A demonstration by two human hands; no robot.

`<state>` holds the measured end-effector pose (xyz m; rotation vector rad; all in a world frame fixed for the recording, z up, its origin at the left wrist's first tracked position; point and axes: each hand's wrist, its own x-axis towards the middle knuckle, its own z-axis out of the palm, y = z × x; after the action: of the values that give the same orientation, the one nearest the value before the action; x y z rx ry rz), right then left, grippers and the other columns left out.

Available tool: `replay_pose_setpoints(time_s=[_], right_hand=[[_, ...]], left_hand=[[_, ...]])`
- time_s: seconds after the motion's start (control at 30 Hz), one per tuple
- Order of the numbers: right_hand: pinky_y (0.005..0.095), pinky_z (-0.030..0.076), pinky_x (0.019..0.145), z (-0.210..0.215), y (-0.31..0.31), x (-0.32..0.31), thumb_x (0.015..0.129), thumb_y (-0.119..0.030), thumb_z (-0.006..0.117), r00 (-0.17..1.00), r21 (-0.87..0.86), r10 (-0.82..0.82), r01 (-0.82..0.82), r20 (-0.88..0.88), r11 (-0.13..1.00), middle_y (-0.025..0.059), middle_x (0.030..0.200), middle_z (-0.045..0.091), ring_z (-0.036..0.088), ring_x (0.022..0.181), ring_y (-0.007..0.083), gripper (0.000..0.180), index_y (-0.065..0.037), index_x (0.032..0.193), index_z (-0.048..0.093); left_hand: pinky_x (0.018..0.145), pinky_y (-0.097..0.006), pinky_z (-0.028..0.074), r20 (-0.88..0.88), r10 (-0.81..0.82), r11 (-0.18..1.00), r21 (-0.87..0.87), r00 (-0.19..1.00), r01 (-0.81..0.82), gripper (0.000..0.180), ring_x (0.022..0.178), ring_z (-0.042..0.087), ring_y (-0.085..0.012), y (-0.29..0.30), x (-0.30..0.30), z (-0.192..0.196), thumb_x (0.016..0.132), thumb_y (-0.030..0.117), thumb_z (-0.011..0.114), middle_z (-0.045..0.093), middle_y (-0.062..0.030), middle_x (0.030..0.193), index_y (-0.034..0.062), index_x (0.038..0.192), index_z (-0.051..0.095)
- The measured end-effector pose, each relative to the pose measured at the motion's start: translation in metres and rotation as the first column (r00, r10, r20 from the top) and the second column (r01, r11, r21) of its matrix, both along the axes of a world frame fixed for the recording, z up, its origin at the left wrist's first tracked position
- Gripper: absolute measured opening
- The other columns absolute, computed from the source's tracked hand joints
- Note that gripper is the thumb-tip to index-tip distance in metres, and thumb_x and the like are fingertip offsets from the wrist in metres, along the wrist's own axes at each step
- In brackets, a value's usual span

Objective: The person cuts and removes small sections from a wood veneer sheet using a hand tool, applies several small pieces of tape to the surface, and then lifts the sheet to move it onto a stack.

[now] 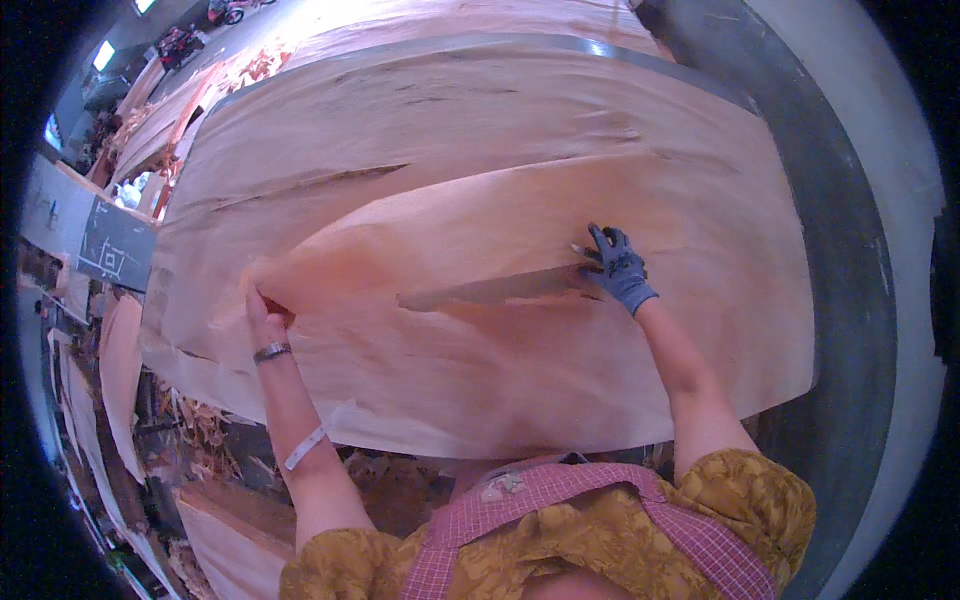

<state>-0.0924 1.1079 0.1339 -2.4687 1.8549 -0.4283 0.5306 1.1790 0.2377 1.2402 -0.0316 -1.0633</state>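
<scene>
Works beside a grey panel (117,250) and curled scraps (203,418) at left. Grips the raised edge of the veneer sheet (450,225) with partly hidden fingers of the left hand (265,314); splays fingers of the gloved right hand (621,270) beside a ragged tear (490,290). Holds thin, pale, rippled wood in a tapering fold atop the pile (735,345).

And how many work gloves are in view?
1: the grey work glove on the right hand, over the wood veneer sheet. The left hand looks bare; others may be hidden.

White glare (370,18) lies far beyond the left hand (267,318). Light near the right hand (618,268) is softer; outer edges curve into blackness.
</scene>
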Motion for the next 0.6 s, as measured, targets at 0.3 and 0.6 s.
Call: replay_pose_setpoints(time_s=[0.3,0.6], right_hand=[[0.0435,0.051,0.07,0.081,-0.147,-0.007,0.089,-0.02,0.06,0.999,-0.351,0.037,-0.048,-0.038,0.935,0.0138,0.092,0.062,0.06,0.088,0.0352,0.012,-0.012,0.097,0.063],[0.0378,0.051,0.075,0.227,-0.202,-0.029,0.097,-0.02,0.055,0.992,-0.691,-0.044,0.112,0.116,0.714,0.0163,0.098,0.066,0.064,0.089,0.0333,0.018,-0.006,0.104,0.063]], left_hand=[[0.069,-0.031,0.054,-0.028,-0.096,0.961,-0.263,0.995,0.085,0.035,0.074,0.061,-0.0178,-0.151,0.071,0.05,0.089,0.049,0.059,0.063,-0.0023,0.085,0.014,0.093,0.06],[0.071,-0.033,0.054,0.188,-0.11,0.724,-0.657,0.976,0.208,0.025,0.084,0.065,-0.0191,-0.212,0.093,0.161,0.088,0.031,0.068,0.067,-0.0049,0.099,0.0113,0.103,0.063]])
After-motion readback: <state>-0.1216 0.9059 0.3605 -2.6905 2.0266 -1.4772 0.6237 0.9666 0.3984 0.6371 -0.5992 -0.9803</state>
